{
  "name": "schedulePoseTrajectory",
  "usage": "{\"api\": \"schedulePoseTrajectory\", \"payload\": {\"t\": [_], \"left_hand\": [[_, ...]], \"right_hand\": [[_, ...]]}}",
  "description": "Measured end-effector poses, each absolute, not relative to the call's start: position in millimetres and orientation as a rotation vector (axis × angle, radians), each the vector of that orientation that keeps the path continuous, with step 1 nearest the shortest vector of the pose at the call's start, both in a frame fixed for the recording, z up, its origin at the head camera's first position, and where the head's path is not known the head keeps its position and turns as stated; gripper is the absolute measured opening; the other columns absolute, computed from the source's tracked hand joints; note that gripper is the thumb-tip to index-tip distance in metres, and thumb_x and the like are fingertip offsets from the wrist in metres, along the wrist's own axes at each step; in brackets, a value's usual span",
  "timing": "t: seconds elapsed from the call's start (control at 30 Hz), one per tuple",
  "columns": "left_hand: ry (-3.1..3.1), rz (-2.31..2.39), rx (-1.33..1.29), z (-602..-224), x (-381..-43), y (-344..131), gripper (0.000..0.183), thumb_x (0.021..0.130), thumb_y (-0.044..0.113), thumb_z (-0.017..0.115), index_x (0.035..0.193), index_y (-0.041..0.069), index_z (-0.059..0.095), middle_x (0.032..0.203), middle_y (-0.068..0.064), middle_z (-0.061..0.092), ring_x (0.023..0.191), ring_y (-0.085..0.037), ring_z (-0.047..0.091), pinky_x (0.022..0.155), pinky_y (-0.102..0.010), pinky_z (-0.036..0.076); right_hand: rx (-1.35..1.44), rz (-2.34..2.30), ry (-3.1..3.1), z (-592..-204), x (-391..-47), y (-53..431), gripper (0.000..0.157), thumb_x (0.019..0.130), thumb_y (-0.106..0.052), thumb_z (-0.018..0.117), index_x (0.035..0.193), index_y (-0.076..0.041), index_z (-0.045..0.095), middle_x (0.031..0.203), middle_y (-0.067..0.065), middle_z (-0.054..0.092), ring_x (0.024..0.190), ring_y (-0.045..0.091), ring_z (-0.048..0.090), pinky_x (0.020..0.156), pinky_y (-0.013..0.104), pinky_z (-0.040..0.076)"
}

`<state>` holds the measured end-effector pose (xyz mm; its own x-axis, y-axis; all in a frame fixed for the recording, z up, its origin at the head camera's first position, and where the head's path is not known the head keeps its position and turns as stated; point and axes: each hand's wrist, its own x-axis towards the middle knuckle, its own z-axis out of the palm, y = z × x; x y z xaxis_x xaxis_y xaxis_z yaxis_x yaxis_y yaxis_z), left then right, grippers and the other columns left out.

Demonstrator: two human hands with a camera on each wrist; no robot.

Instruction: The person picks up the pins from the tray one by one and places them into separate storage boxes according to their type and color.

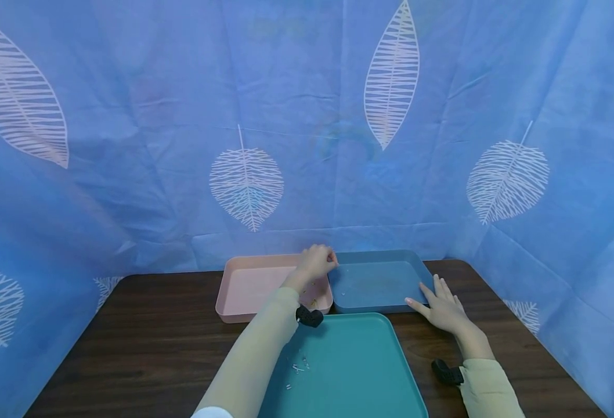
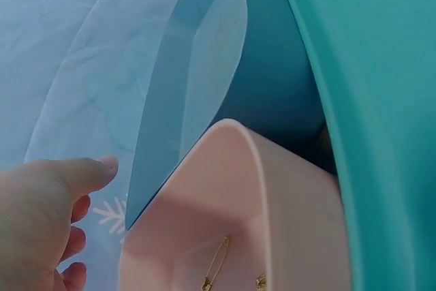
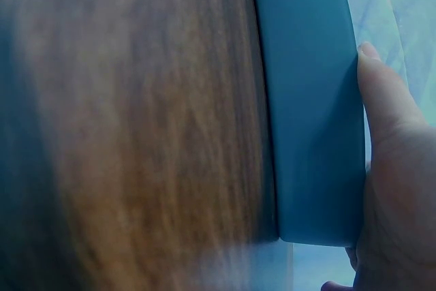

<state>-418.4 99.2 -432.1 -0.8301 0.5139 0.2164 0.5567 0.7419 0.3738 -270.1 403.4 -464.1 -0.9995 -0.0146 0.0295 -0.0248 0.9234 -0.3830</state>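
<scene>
My left hand (image 1: 314,262) hovers over the seam where the pink tray (image 1: 255,284) meets the blue tray (image 1: 380,278). Its fingers curl toward the thumb; I cannot tell whether something small is between them. Gold safety pins (image 2: 206,284) lie in the pink tray, seen in the left wrist view. At the blue tray's right front corner is my right hand (image 1: 445,307), fingers spread. In the right wrist view its thumb (image 3: 381,86) touches that tray's rim. Small silvery pins (image 1: 299,368) lie in the teal tray (image 1: 354,360), nearest me.
All three trays sit close together on a dark wooden table (image 1: 145,342). A blue curtain (image 1: 307,191) with white leaf prints hangs right behind the table's back edge. My left forearm (image 1: 257,354) reaches across the teal tray's left side.
</scene>
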Motion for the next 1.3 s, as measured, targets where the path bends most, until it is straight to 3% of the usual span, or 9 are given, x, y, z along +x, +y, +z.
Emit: {"api": "schedulePoseTrajectory", "payload": {"t": [0.3, 0.73, 1.03, 1.3], "left_hand": [[-2.826, -0.637, -0.897, -429.8, -415.2, 96.8, 0.012, 0.095, 0.028, 0.063, 0.087, 0.023, 0.072, 0.093, 0.006, 0.067, 0.083, -0.011, 0.060, 0.081, -0.035, 0.045], [-2.696, -0.588, -1.021, -423.7, -404.3, 86.8, 0.012, 0.094, 0.024, 0.065, 0.085, 0.022, 0.073, 0.080, 0.008, 0.061, 0.071, -0.008, 0.051, 0.069, -0.027, 0.034], [-2.661, -0.553, -1.070, -415.6, -383.2, 68.8, 0.010, 0.092, 0.028, 0.067, 0.083, 0.025, 0.071, 0.078, 0.010, 0.055, 0.075, -0.012, 0.042, 0.072, -0.029, 0.028], [-2.549, -0.564, -1.126, -413.4, -361.3, 44.6, 0.012, 0.090, 0.027, 0.071, 0.079, 0.025, 0.064, 0.077, 0.007, 0.057, 0.073, -0.011, 0.042, 0.070, -0.029, 0.032]], "right_hand": [[0.032, 0.610, -3.054, -462.1, -269.0, 401.5, 0.091, 0.093, -0.058, 0.053, 0.149, 0.008, 0.028, 0.155, 0.040, -0.002, 0.144, 0.056, 0.000, 0.107, 0.078, 0.004], [0.036, 0.598, -3.048, -462.9, -269.5, 402.9, 0.090, 0.093, -0.059, 0.053, 0.148, 0.008, 0.029, 0.155, 0.040, 0.001, 0.144, 0.056, 0.001, 0.106, 0.078, 0.005], [0.033, 0.590, -3.051, -462.9, -270.7, 401.5, 0.091, 0.093, -0.059, 0.053, 0.148, 0.008, 0.029, 0.155, 0.040, 0.000, 0.143, 0.057, 0.001, 0.106, 0.078, 0.006], [0.013, 0.623, -3.063, -461.5, -268.0, 401.0, 0.091, 0.093, -0.058, 0.053, 0.149, 0.008, 0.027, 0.155, 0.040, -0.004, 0.144, 0.056, -0.002, 0.106, 0.078, 0.003]]}}
